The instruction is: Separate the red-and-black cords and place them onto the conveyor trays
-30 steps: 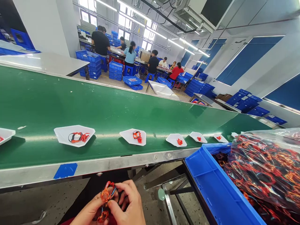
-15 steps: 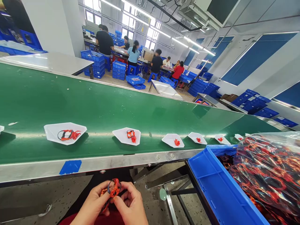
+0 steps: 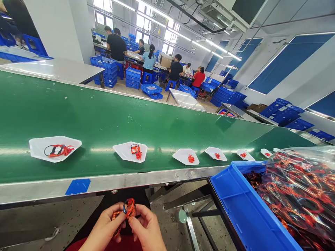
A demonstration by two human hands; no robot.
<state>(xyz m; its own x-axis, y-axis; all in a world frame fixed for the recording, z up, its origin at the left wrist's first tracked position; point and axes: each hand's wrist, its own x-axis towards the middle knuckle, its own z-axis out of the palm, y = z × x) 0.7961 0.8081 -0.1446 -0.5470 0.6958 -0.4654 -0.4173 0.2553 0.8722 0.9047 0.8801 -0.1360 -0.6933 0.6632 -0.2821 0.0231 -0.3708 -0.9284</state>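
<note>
- At 9 o'clock on the green conveyor belt, a broad white angular plastic tray carries a red-orange knot with a black loop.
- At 11 o'clock, a smaller white angular tray holds a red-orange knotted bundle. Both trays sit further left than a moment ago, and the row of trays runs on towards 2 o'clock.
- At 6 o'clock, below the steel belt rail, the left hand is curled nearly shut, its thumb and fingers pinching a red-orange cord bundle with a dark blue ring.
- Just beside it, the right hand is also almost closed, gripping the same bundle from the other side. A loose length of cord hangs below the left hand.
- Far off at 12 o'clock, co-workers sit at a long counter among stacked blue crates.
- At 4 o'clock, an open blue plastic crate holds a clear plastic bag packed with red-orange and dark cords.
</note>
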